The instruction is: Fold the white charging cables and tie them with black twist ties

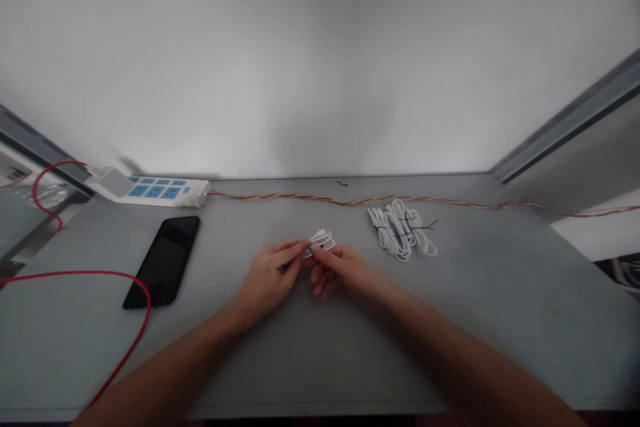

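The left hand [270, 275] and the right hand [345, 268] meet above the middle of the gray surface [310, 367], the fingers of each closed in a pinch on a small coiled white cable [321, 236]. A dark tie [311, 251] shows on the coil between the fingertips. To the right lie bundled white cables [396, 230], touching one another and bound with dark ties. A black smartphone [163, 261] lies to the left, near a white power strip [196, 191] with blue sockets. Twisted red-and-yellow wire [273, 196] runs from the strip across the back.
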`<move>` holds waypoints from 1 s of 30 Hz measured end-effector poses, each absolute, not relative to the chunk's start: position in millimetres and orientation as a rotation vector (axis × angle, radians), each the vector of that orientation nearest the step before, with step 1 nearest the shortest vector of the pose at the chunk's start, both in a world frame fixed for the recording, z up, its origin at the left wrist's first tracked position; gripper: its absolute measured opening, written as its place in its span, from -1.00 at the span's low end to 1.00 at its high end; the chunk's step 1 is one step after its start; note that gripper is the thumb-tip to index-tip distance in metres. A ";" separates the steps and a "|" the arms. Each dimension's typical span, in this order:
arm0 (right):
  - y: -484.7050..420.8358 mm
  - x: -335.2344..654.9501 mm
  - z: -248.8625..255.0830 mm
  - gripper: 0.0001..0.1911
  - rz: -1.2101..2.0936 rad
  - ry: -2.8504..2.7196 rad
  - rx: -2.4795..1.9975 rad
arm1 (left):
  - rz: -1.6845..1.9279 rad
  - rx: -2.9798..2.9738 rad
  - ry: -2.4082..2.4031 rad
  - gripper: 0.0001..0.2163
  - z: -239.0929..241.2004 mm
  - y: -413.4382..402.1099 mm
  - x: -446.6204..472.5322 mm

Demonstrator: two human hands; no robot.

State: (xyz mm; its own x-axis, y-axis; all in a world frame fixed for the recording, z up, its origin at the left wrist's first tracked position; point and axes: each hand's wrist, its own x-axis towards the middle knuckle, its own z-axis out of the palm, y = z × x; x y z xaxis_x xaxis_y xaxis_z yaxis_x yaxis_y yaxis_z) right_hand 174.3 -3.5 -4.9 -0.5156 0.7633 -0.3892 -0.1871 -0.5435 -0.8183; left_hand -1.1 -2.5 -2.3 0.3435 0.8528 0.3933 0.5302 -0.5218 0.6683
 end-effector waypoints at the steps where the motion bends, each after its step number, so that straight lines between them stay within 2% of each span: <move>1: -3.0 174.8 -5.9 -0.53 2.092 -0.989 -1.033 | 1.017 2.222 1.211 -0.74 -2.6 -2.8 -1.2; 13: 1.6 176.8 -1.7 -0.72 1.950 -1.120 -1.228 | 0.891 2.331 1.223 -0.70 -3.1 -6.4 -1.7; 15: 1.4 177.9 0.5 -0.75 1.798 -1.240 -1.302 | 0.885 2.340 1.225 -0.69 -3.1 -6.8 -1.6; 20: -0.1 184.6 8.0 -0.74 1.150 -1.783 -1.330 | 0.851 2.397 1.212 -0.67 -2.7 -7.7 -2.2; 22: 1.0 187.6 8.3 -0.77 1.063 -1.868 -1.298 | 0.829 2.412 1.157 -0.61 -2.5 -7.6 -3.9; 24: 3.3 190.1 6.4 -0.75 1.115 -1.851 -1.276 | 0.797 2.411 1.083 -0.51 -2.3 -7.1 -6.5; 26: 5.8 192.0 3.6 -0.71 1.268 -1.776 -1.238 | 0.790 2.388 1.031 -0.50 -1.6 -5.9 -8.9; 30: 5.7 192.8 2.3 -0.67 1.504 -1.673 -1.129 | 0.938 2.287 1.059 -0.73 1.5 -2.7 -9.9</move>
State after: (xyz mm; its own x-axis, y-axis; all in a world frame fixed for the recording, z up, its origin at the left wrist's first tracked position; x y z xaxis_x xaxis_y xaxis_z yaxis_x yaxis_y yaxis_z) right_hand 192.8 5.7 2.3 -0.4469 0.8893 -0.0969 0.1906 -0.0112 -0.9816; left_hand -9.9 -2.7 1.5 0.4746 0.7886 0.3911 0.4839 -0.6049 0.6324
